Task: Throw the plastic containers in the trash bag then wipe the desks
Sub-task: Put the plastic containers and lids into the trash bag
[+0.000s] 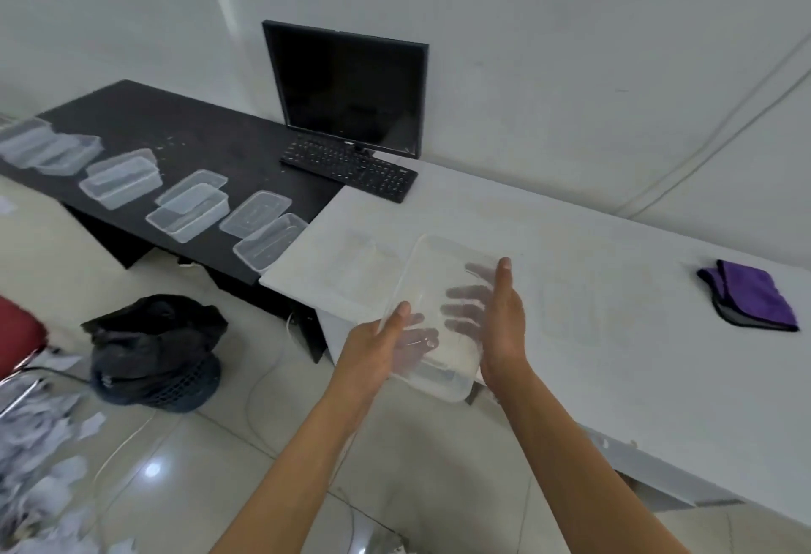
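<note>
Here the clear container (434, 263) (tilted) sits between the left hand (373, 347) and right hand (504, 329), both gripping its edges

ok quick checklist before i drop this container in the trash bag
1. Grip on container: ok, left hand and right hand hold it by opposite sides.
2. Container empty: ok, nothing seen inside.
3. Trash bag within reach: looks ok, on the floor to the left.
4. Bag mouth open: cannot tell, top looks crumpled.
5. Black desk cleared: not ok, other containers lie on it.
6. Purple cloth ready: ok, on the white desk.
</note>
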